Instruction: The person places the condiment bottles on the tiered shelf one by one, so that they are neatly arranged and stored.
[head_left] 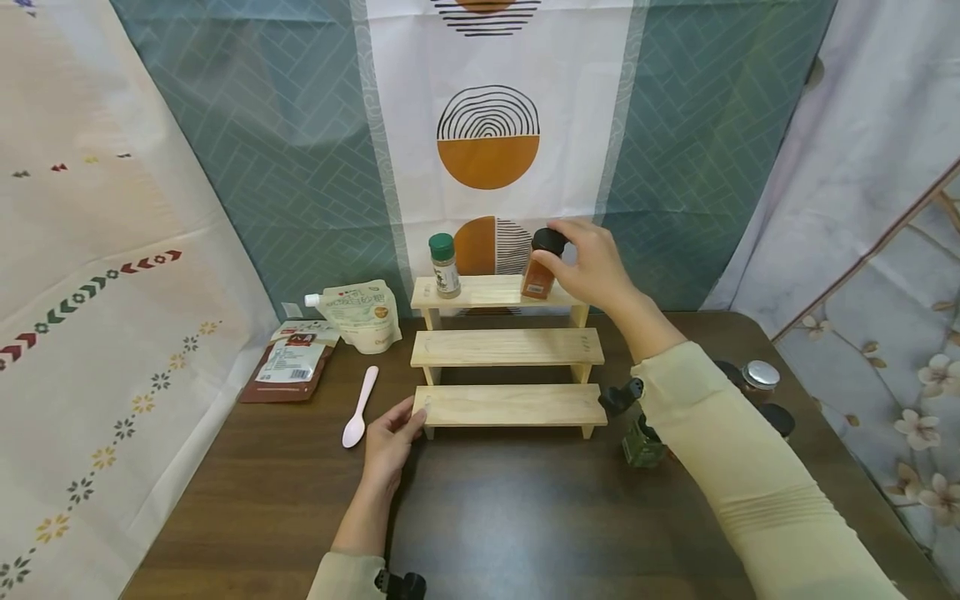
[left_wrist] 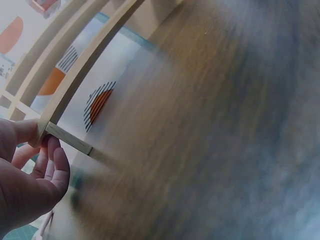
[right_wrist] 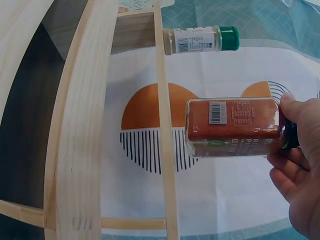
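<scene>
My right hand (head_left: 592,262) grips a square glass spice jar (right_wrist: 230,125) by its black lid (head_left: 549,242). Reddish powder fills much of the jar, which is slightly tilted, its base close over the right part of the top step. A three-step wooden rack (head_left: 506,346) stands in the middle of the table. At the left end of its lowest step, my left hand (head_left: 392,442) pinches the board between thumb and fingers, as the left wrist view shows. A green-capped spice bottle (head_left: 446,267) stands upright on the top step's left part.
Left of the rack lie a pale pink spoon (head_left: 360,408), a brown pouch (head_left: 291,362) and a cream spouted pouch (head_left: 362,317). Right of it, partly behind my sleeve, are a green jar (head_left: 642,446) and a silver-lidded jar (head_left: 761,375). Patterned cloth (head_left: 300,150) hangs behind the table.
</scene>
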